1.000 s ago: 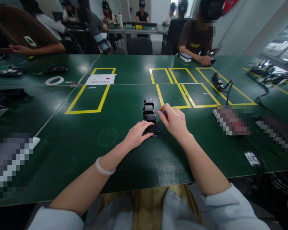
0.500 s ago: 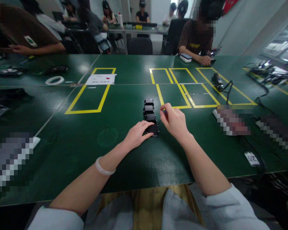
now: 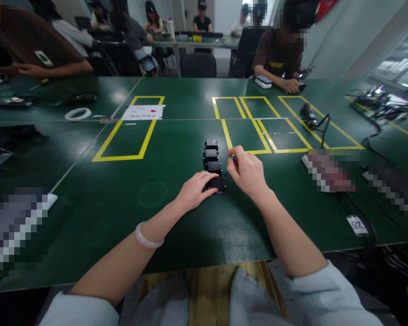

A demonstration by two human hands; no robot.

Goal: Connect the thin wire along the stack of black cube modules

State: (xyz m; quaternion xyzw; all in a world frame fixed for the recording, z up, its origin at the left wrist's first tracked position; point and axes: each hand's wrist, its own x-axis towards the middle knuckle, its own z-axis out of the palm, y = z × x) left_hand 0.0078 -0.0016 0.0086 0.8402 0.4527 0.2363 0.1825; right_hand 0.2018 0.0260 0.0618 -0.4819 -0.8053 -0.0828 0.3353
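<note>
A row of several black blocks (image 3: 211, 154) with small shiny screw-like points at their sides runs away from me on the green table. My left hand (image 3: 194, 192) grips the nearest black block (image 3: 217, 183), fingers along its far side and thumb at its near side. To the right of the row, my right hand (image 3: 250, 174) is closed in a pinch on a small screwdriver (image 3: 235, 161). Its thin dark shaft points down-left at the right side of that nearest block. Whether the tip touches is too small to tell; most of the handle is hidden by my fingers.
Yellow tape outlines (image 3: 117, 158) mark the table (image 3: 177, 244). A white paper sheet (image 3: 143, 112) and a white ring (image 3: 78, 114) lie at the back left. A black cabled device (image 3: 308, 116) lies at the right. Co-workers sit across the table.
My right hand has shifted very slightly right, and a little more of the screwdriver's reddish handle shows. My left hand and the blocks stay in place.
</note>
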